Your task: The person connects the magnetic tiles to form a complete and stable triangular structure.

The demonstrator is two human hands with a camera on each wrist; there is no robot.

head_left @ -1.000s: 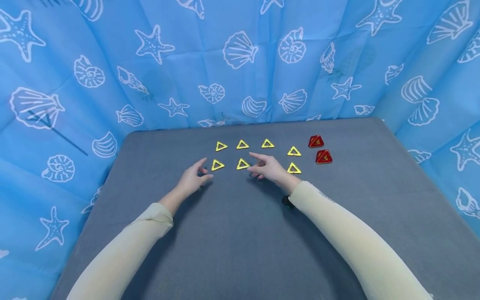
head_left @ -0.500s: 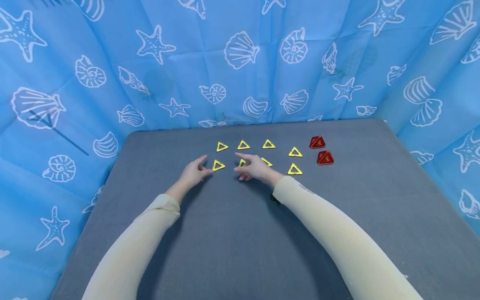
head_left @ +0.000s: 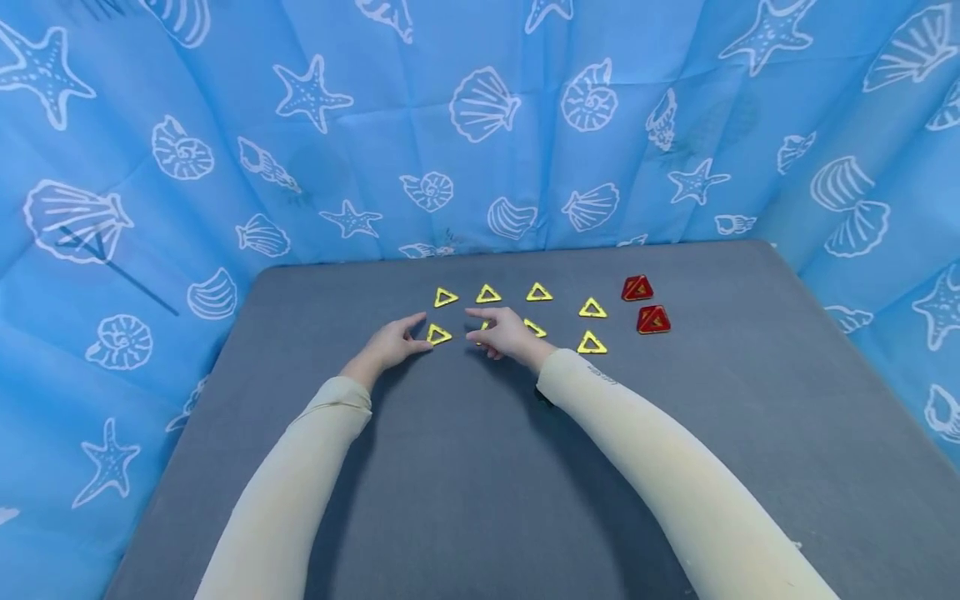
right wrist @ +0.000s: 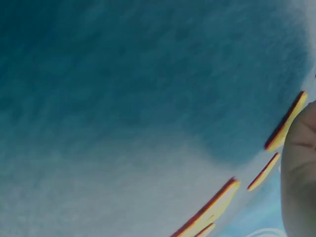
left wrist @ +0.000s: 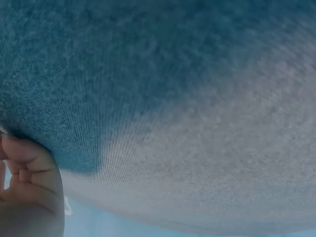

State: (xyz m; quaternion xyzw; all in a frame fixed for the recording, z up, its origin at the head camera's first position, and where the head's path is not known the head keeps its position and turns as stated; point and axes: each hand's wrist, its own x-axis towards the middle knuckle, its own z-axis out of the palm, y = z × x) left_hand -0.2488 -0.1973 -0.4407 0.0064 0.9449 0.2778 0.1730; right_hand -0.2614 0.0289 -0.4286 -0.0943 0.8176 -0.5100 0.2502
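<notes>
My left hand (head_left: 392,343) is beside the front-left yellow triangle (head_left: 442,339), thumb and index finger spread. The thumb tip lies close to the triangle's near-left edge; whether it touches, I cannot tell. Over another yellow triangle (head_left: 482,327) hovers my right hand (head_left: 504,332), index finger and thumb apart, hiding part of that piece. A third front yellow triangle (head_left: 536,330) shows behind the right hand. In the left wrist view, the left thumb (left wrist: 27,158) appears at the left edge. Yellow pieces with dark red edges (right wrist: 286,123) lie by the right hand in the right wrist view.
Several more yellow triangles (head_left: 538,298) form a back row, and one (head_left: 592,348) lies right of the right hand. Two red pieces (head_left: 637,288) with triangle marks sit farther right. The grey table (head_left: 450,500) ends at a blue shell-print curtain (head_left: 375,125).
My right hand has moved left, from beside the second front triangle to over it. The left hand has shifted slightly right, closer to the front-left triangle. No piece has visibly moved on the table.
</notes>
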